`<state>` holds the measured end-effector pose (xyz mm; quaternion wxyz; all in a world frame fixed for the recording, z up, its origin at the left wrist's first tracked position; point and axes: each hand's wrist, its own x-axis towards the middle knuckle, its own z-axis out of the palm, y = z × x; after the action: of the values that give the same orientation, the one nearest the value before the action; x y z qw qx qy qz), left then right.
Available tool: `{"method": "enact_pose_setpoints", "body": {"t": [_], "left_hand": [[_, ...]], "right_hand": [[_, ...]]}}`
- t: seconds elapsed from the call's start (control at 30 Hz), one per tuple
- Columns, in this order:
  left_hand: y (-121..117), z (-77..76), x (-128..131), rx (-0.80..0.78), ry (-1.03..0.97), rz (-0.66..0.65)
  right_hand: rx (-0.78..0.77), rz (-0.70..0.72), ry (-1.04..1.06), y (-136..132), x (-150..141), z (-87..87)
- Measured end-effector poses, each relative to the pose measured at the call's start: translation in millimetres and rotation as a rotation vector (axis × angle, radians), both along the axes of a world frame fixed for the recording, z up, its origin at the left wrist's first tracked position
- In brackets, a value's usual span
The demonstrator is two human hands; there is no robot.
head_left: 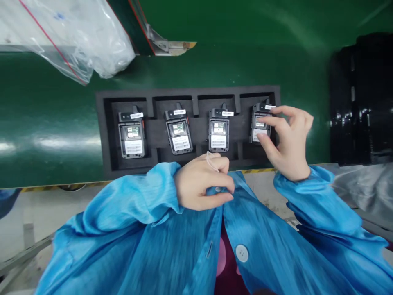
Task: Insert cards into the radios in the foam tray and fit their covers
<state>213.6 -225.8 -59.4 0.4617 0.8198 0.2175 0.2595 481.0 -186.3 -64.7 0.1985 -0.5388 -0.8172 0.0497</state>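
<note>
My right hand (290, 139) reaches over the rightmost black handheld device (255, 125), its thumb and fingers apart. The fingertips are at the white labels on the device, and I cannot tell whether they press on it. My left hand (204, 180) hovers at the near edge of the black foam tray (100, 123), fingers loosely curled and thumb apart. A thin white loop (211, 162) lies around one of its fingers. More such devices rest in the tray: one at the left (132, 137), one tilted (178, 133) and one (219, 131) beyond my left hand. Each shows a small circuit area and white labels.
Clear plastic bags (101, 41) lie at the upper left beside a metal bracket (172, 46). Black glossy cases or trays (362, 102) stand at the right. The green table (245, 61) has a yellow-black striped front edge (259, 170).
</note>
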Motion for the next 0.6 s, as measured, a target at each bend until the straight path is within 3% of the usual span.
{"method": "enact_pose_setpoints", "body": {"t": [0.13, 0.27, 0.47, 0.6], "left_hand": [[-4.3, 2.3, 0.0, 0.029, -0.01, -0.043], [-7.9, 2.6, -1.2, 0.01, -0.044, -0.086], [-9.8, 1.7, -5.0, -0.086, -0.117, -0.091], [-10.0, -2.8, -9.0, -0.349, -0.28, -0.089]], "right_hand": [[-0.325, 0.349, 0.352, -6.6, -41.4, 30.5], [-0.596, 0.556, 0.434, 3.2, -68.8, 41.6], [-0.763, 0.55, 0.446, 9.0, -78.2, 41.2], [-0.772, 0.473, 0.516, 5.9, -73.9, 42.4]]}}
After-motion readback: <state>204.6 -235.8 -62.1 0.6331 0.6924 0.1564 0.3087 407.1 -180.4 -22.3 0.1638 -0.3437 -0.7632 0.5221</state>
